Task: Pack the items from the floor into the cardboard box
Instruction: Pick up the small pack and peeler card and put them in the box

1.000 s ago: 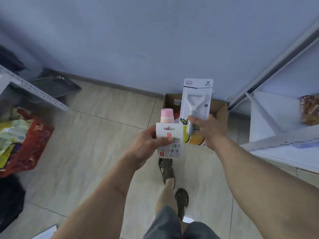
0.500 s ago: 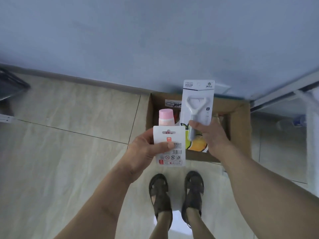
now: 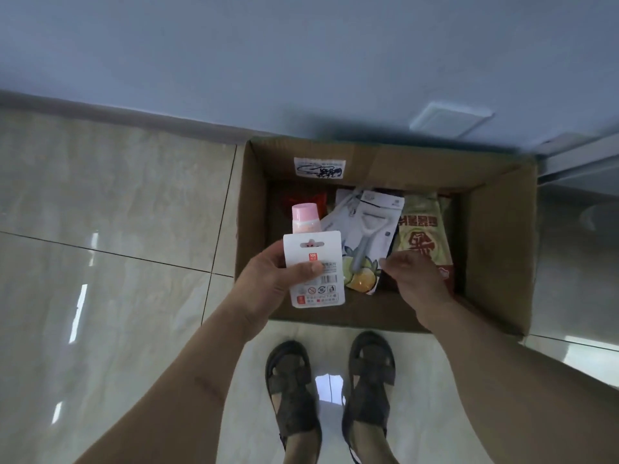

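The open cardboard box (image 3: 499, 249) stands on the tiled floor against the wall, just ahead of my feet. My left hand (image 3: 271, 279) grips a white backing card with a pink-capped bottle (image 3: 313, 262), held over the box's near left corner. A carded fruit peeler (image 3: 366, 239) lies tilted inside the box, on top of other packs. My right hand (image 3: 413, 279) hovers over the box just right of the peeler card, fingers loosely curled and holding nothing. A yellow and red snack bag (image 3: 423, 236) lies in the box under that hand.
A red packet (image 3: 306, 199) and another white card sit deeper in the box. A white wall plate (image 3: 450, 118) is above the box. A metal shelf frame (image 3: 579, 162) borders the box on the right. My sandalled feet (image 3: 331, 390) stand at its near side.
I stepped up to the box and now look down into it. My right hand let go of the peeler card, which now lies in the box. My left hand still holds the bottle card.
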